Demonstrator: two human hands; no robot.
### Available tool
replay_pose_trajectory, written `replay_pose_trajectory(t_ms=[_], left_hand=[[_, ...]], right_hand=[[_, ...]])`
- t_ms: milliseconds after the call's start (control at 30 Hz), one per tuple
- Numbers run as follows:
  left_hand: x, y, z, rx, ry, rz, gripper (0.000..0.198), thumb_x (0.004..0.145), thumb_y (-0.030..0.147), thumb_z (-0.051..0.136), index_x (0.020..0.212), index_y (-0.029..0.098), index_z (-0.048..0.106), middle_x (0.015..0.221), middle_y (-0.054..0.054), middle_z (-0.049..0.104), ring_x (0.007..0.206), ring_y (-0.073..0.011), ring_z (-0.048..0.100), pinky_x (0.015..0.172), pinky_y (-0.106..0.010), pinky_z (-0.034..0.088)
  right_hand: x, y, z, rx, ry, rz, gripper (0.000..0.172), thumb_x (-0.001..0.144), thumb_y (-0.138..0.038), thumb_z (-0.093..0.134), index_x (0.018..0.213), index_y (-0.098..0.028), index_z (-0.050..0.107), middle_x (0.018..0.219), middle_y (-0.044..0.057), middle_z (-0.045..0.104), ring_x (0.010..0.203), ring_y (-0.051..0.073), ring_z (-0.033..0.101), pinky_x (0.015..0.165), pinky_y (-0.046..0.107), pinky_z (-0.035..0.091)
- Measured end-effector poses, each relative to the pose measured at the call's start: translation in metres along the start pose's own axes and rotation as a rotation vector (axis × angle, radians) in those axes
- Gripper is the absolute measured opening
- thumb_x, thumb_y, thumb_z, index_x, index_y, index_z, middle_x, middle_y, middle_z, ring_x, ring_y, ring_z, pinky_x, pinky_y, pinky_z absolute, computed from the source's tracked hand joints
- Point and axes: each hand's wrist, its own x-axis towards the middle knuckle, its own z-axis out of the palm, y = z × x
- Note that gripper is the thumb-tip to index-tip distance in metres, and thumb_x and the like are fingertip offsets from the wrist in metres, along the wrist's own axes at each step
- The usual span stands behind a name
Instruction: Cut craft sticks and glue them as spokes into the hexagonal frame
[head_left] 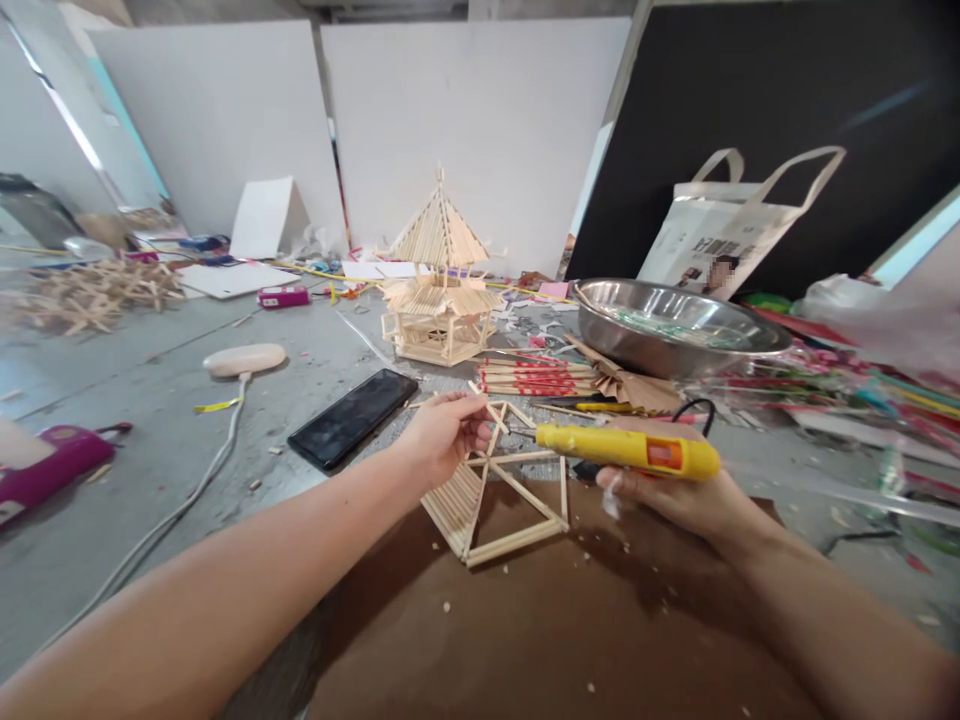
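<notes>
At the upper left edge stands one dark-lidded bottle (34,212), its contents too blurred to tell. Below it, one of two purple objects (56,465) sits at the left edge; the other lies in the upper left, beyond one white oval device (245,360) with a cable. Left of that, a heap of wooden sticks (97,292) is too tangled to count. One black phone (352,418) lies left of centre. One two-roofed model pavilion (442,310) stands in the upper middle. At the centre, the left hand (454,430) pinches a thin stick (498,416) at the far side of one stick frame (525,491), which lies over a brown sheet (525,640), its left section filled with sticks. Right of centre, the right hand (679,500) grips one yellow glue gun (626,449), metal tip towards the left hand. In the upper right, one metal basin (690,362) holds clear greenish pieces; behind it stands one white two-handled bag (694,240), contents hidden.
</notes>
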Motion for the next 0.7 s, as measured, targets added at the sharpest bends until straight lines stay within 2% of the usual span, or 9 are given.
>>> replay_pose_trajectory(t_ms=[167, 367, 700], left_hand=[[0.0007, 0.0005, 0.0006, -0.013, 0.013, -0.005, 0.015, 0.073, 0.010, 0.046, 0.058, 0.010, 0.049, 0.049, 0.001, 0.050, 0.038, -0.0047, 0.045, 0.036, -0.016, 0.035], [-0.0005, 0.0012, 0.0006, -0.021, 0.011, -0.017, 0.017, 0.074, 0.011, 0.045, 0.058, 0.009, 0.050, 0.049, 0.001, 0.050, 0.038, -0.0038, 0.045, 0.036, -0.015, 0.035], [-0.0005, 0.0017, 0.0008, -0.044, -0.002, -0.036, 0.018, 0.073, 0.013, 0.047, 0.056, 0.010, 0.051, 0.047, 0.000, 0.049, 0.038, -0.0039, 0.045, 0.036, -0.015, 0.035]], right_hand=[[0.0018, -0.0049, 0.0011, -0.073, 0.008, -0.029, 0.006, 0.064, -0.021, 0.059, 0.069, -0.018, 0.056, 0.065, 0.000, 0.058, 0.058, 0.012, 0.053, 0.053, 0.022, 0.043], [0.0043, -0.0043, 0.0022, -0.046, 0.032, -0.089, 0.003, 0.064, -0.022, 0.058, 0.064, -0.020, 0.056, 0.059, -0.001, 0.058, 0.053, 0.011, 0.052, 0.048, 0.022, 0.042], [0.0028, -0.0041, 0.0035, -0.030, 0.021, 0.034, 0.008, 0.061, -0.026, 0.061, 0.064, -0.022, 0.055, 0.060, -0.001, 0.056, 0.053, 0.013, 0.052, 0.048, 0.024, 0.041]])
